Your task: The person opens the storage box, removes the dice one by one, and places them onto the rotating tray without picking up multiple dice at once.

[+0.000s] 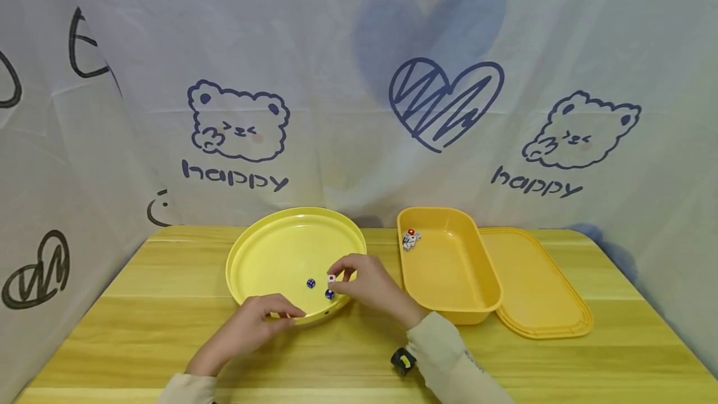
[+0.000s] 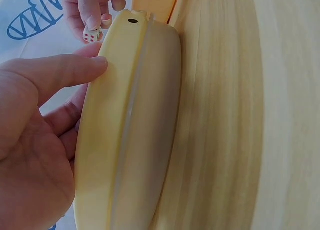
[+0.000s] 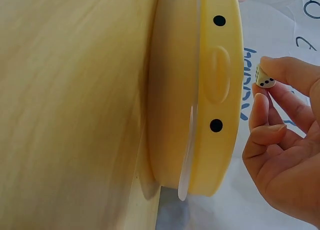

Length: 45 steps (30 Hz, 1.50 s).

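Note:
A round yellow tray [image 1: 263, 267] lies on the table with two blue dice in it, one [image 1: 311, 283] left of the other [image 1: 329, 294]. My right hand [image 1: 367, 282] is over the tray's right side and pinches a white die [image 1: 331, 278] between thumb and fingertips. That die [image 3: 264, 79] shows black pips in the right wrist view and red pips in the left wrist view. At the tray's near edge my left hand [image 1: 255, 323] holds the rim, thumb [image 2: 85, 67] against the outer wall and fingers behind it.
Right of the tray stands an orange-yellow rectangular box [image 1: 449, 267] with several white dice [image 1: 411, 240] in its far left corner. Its flat lid [image 1: 538, 285] lies beside it. A printed cloth [image 1: 336, 111] hangs behind the wooden table [image 1: 336, 366].

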Each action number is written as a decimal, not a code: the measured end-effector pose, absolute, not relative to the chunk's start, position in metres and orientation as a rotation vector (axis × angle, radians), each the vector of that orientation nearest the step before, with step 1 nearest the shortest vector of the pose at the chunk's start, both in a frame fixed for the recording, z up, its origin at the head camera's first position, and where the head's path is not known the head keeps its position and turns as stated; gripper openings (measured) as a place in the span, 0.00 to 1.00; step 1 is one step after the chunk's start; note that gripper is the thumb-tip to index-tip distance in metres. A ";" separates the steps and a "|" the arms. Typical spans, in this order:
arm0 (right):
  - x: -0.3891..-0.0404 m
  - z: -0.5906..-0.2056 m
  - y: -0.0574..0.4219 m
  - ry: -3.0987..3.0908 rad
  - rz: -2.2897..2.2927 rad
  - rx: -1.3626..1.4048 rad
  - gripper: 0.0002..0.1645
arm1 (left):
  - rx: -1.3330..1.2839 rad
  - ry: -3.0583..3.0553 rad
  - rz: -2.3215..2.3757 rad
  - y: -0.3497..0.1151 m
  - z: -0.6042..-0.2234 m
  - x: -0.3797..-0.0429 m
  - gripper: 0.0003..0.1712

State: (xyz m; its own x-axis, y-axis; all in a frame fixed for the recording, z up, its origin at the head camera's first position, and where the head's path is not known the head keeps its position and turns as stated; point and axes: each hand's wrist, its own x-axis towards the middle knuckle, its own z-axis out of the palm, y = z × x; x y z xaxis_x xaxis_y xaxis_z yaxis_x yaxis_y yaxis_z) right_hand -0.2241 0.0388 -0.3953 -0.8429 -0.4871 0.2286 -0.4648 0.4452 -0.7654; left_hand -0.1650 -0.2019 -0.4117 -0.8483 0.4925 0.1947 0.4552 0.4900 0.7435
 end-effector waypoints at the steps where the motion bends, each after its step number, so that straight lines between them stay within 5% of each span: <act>1: -0.224 -0.395 0.039 2.651 -1.386 -0.873 0.05 | 0.843 2.674 1.309 -0.202 -0.412 -0.165 0.08; 45: -0.229 -0.398 0.048 2.706 -1.377 -0.904 0.13 | 0.795 2.693 1.265 -0.201 -0.410 -0.165 0.08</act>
